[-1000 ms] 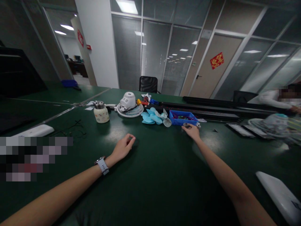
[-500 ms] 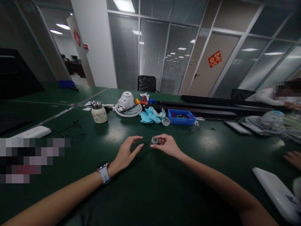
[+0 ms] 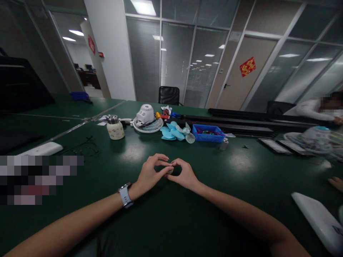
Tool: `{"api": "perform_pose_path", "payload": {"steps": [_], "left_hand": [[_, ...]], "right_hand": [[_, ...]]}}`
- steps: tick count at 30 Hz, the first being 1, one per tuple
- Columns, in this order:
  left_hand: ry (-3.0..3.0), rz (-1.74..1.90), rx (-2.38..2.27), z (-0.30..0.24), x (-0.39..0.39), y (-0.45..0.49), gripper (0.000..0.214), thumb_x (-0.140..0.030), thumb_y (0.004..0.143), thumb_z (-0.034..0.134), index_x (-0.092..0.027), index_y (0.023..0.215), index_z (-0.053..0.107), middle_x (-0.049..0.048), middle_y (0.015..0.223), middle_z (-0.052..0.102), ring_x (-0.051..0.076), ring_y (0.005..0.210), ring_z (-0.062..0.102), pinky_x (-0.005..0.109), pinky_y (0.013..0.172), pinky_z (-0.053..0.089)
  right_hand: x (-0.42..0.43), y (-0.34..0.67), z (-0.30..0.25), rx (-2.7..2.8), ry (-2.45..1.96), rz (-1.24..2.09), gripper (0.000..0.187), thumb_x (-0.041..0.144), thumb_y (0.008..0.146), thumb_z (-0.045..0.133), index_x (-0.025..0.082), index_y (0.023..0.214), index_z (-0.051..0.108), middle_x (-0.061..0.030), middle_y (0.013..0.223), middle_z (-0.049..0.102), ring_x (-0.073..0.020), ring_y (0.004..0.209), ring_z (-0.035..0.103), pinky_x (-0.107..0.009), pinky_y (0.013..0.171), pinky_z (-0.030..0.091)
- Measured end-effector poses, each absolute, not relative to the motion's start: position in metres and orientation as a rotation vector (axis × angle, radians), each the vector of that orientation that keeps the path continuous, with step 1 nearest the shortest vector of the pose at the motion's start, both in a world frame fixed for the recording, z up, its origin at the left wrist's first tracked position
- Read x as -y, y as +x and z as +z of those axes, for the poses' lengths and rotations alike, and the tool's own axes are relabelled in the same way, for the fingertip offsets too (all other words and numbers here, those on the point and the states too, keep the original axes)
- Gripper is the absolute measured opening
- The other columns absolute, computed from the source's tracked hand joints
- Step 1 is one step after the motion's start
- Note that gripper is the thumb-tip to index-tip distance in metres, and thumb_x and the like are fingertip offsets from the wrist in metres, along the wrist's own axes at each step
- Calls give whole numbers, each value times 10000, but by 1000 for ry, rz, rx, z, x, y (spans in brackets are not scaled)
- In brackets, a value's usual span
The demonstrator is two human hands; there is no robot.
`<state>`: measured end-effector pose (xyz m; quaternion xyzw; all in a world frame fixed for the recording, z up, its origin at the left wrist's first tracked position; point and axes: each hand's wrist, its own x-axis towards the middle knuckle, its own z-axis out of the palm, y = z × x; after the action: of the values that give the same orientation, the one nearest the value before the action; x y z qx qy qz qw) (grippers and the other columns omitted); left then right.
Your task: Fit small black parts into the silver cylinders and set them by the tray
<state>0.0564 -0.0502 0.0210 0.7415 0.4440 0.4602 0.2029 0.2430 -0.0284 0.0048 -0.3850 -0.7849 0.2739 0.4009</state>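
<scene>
My left hand (image 3: 150, 174) and my right hand (image 3: 182, 174) meet at the middle of the green table (image 3: 171, 221). Both pinch a small round metal part (image 3: 170, 170) between their fingertips; it is mostly hidden by the fingers. A watch sits on my left wrist. Farther back lie a white fan motor on its grille (image 3: 147, 119), light blue fan blades (image 3: 174, 132) and a blue tray (image 3: 208, 133) of small parts.
A cream jar with a metal lid (image 3: 115, 127) stands at the left. A small grey cylinder (image 3: 224, 144) stands right of the tray. White flat objects lie at the left (image 3: 40, 149) and near right (image 3: 318, 221). Another person (image 3: 316, 110) sits at the far right, a hand (image 3: 336, 183) near the edge.
My right hand drew the small round part back from beside the blue tray to the table's middle. My left hand came forward and closed on it too.
</scene>
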Motion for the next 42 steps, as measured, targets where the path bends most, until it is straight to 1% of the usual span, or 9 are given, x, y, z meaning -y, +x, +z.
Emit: {"api": "perform_pose_path", "payload": {"steps": [6, 10, 13, 18, 26, 30, 35, 39, 42], "left_hand": [[1952, 1322, -1285, 19, 44, 31, 317, -333, 836, 691, -211, 1069, 514, 77, 1025, 738, 258, 1003, 712, 442, 953, 494], [1921, 1084, -1271, 4, 32, 14, 278, -326, 780, 731, -199, 970, 572, 58, 914, 776, 262, 861, 757, 400, 798, 577], [1902, 970, -1254, -4, 26, 12, 258, -315, 780, 727, -201, 973, 598, 52, 915, 785, 251, 884, 756, 378, 814, 578], [1889, 918, -1246, -4, 27, 14, 307, -320, 789, 717, -204, 1042, 588, 50, 962, 785, 243, 956, 738, 383, 902, 542], [1919, 973, -1300, -3, 27, 15, 321, -442, 845, 644, -223, 1080, 628, 44, 1078, 748, 239, 1019, 692, 365, 924, 505], [1910, 1003, -1416, -2, 27, 13, 392, -505, 956, 422, -209, 942, 678, 60, 1032, 750, 258, 974, 674, 377, 881, 475], [1894, 996, -1476, -2, 27, 13, 493, -534, 960, 378, -201, 644, 556, 59, 1003, 761, 258, 921, 673, 336, 793, 463], [1910, 983, -1483, 1, 29, 15, 498, -528, 959, 382, -205, 602, 509, 48, 921, 760, 242, 858, 670, 310, 730, 447], [1923, 976, -1491, 3, 30, 15, 493, -519, 960, 380, -205, 607, 518, 41, 875, 752, 231, 808, 663, 301, 698, 435]], "right_hand": [[31, 248, 0, 1843, -1025, 947, 369, 435, 677, 778, 188, 915, 642, -32, 928, 702, -188, 866, 651, -351, 810, 493], [27, 249, -3, 1681, -949, 1237, 452, 365, 614, 833, 193, 1001, 675, -45, 993, 720, -199, 948, 665, -387, 909, 486], [21, 248, -6, 1346, -900, 1519, 454, 357, 582, 857, 198, 976, 699, -41, 980, 723, -204, 950, 664, -390, 951, 474], [9, 250, -12, 1062, -830, 1756, 459, 489, 720, 752, 161, 1028, 663, -75, 1013, 707, -192, 961, 669, -358, 944, 499], [7, 249, -8, 883, -787, 1901, 312, 409, 882, 613, 130, 1020, 611, -65, 905, 681, -155, 828, 670, -306, 761, 568], [10, 250, -4, 871, -806, 1931, 340, 462, 899, 568, 130, 970, 587, -39, 731, 647, -136, 662, 634, -264, 626, 540], [13, 251, -2, 881, -819, 1939, 310, 467, 915, 539, 158, 905, 529, 24, 558, 570, -107, 485, 558, -264, 653, 513], [15, 252, 1, 862, -778, 1964, 354, 497, 956, 432, 163, 1055, 492, 43, 576, 559, -91, 458, 519, -246, 642, 496], [16, 253, 4, 753, -721, 2032, 363, 471, 985, 348, 174, 1180, 422, -5, 707, 624, -134, 608, 619, -300, 724, 520]]}}
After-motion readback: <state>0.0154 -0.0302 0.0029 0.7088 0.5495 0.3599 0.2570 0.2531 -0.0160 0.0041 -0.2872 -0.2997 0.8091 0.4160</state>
